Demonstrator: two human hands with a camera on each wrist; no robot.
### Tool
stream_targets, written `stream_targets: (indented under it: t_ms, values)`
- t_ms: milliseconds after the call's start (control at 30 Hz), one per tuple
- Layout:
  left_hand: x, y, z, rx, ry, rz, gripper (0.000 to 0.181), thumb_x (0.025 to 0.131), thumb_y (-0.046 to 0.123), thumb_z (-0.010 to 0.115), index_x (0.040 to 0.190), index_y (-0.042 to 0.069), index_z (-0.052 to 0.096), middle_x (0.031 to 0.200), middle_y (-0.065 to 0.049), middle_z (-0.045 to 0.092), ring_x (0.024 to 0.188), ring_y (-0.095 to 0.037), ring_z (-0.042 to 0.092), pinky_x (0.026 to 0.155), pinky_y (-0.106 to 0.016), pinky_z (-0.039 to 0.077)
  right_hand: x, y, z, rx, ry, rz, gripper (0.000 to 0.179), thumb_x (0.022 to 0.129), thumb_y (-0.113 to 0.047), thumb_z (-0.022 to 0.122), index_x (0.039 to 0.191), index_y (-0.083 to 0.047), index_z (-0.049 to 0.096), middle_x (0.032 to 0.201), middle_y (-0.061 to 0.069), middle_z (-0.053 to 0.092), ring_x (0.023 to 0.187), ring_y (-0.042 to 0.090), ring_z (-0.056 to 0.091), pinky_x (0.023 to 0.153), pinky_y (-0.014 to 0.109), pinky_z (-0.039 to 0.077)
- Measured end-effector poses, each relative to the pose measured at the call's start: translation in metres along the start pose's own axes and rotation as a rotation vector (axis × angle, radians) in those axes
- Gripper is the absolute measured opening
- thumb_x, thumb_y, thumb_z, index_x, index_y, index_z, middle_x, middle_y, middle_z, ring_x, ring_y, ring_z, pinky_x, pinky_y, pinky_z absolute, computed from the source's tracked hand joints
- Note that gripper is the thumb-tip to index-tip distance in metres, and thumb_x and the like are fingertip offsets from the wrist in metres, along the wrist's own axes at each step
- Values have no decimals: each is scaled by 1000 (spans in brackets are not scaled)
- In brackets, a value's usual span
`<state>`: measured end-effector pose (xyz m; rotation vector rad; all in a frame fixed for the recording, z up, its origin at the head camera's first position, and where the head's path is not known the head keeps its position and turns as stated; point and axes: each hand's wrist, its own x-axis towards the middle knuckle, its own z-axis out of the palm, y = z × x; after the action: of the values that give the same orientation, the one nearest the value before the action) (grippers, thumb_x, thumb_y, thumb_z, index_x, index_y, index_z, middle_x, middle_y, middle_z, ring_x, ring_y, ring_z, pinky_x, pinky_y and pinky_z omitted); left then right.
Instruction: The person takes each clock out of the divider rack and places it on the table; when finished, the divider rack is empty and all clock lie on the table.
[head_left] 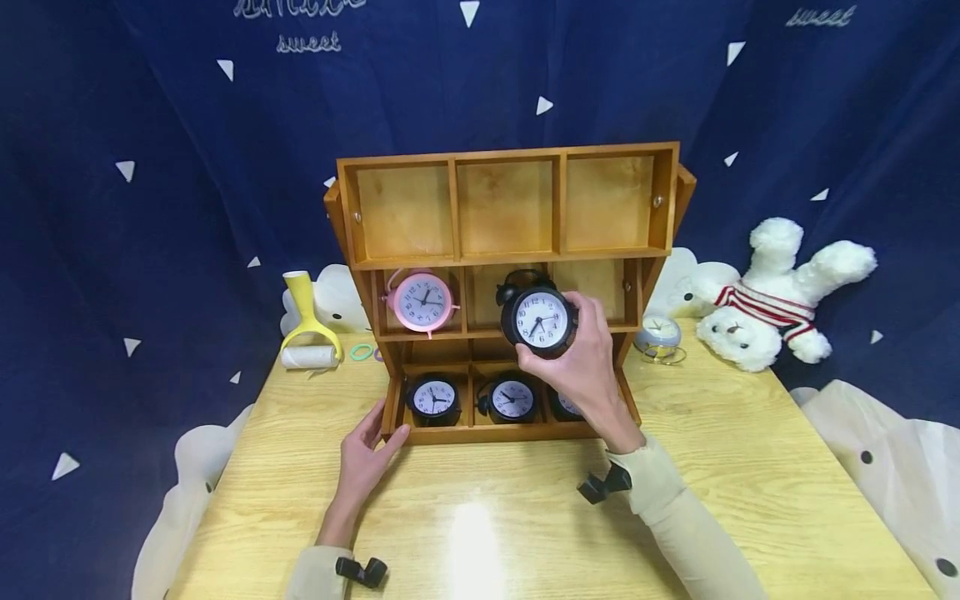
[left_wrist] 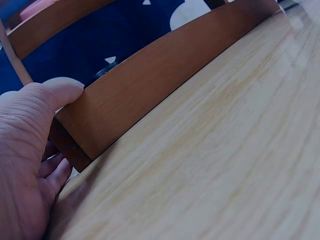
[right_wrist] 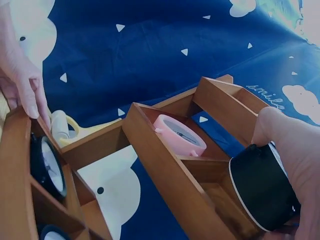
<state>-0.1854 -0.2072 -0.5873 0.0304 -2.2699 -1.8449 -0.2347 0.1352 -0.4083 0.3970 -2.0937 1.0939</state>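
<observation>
My right hand [head_left: 583, 358] grips a black twin-bell alarm clock [head_left: 540, 320], its white dial facing the head camera. The clock is in front of the middle tier's centre compartment; whether it touches the shelf I cannot tell. My left hand [head_left: 363, 458] holds the lower left corner of the wooden shelf [head_left: 510, 434], thumb over the front board [left_wrist: 130, 85] and fingers around the side. A pink alarm clock [head_left: 422, 302] stands in the middle tier's left compartment. Below, black clocks sit in the left [head_left: 434, 399], centre [head_left: 512, 399] and right [head_left: 564, 403] compartments, the last partly hidden by my right hand.
A yellow lint roller [head_left: 303, 312] and a green ring [head_left: 362, 352] lie left of the shelf. On the right are a light-blue clock [head_left: 660, 331] and a white teddy bear [head_left: 772, 300] in a striped shirt. A dark blue curtain [head_left: 225, 125] hangs behind the table [head_left: 735, 467].
</observation>
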Motion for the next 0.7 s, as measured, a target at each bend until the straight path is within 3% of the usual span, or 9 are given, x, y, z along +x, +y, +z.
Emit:
stream_targets:
  t_ms: [500,700]
  values:
    - [1,1,0,-22,2,-5,71,92,20,83,153,3,51,154,-16,53,141,-30,51,115,-38,41,-37,22,-40,-41,25,26,89,57,-30,93,131,4,56,120,20,59,108,30,56,89,37,47]
    - [-1,3,0,-31,-1,-16,72,92,20,83,153,3,51,155,-16,52,144,-31,49,117,-40,39,-47,35,-59,-35,26,24,90,57,-26,93,132,7,55,124,22,59,103,27,57,85,17,46]
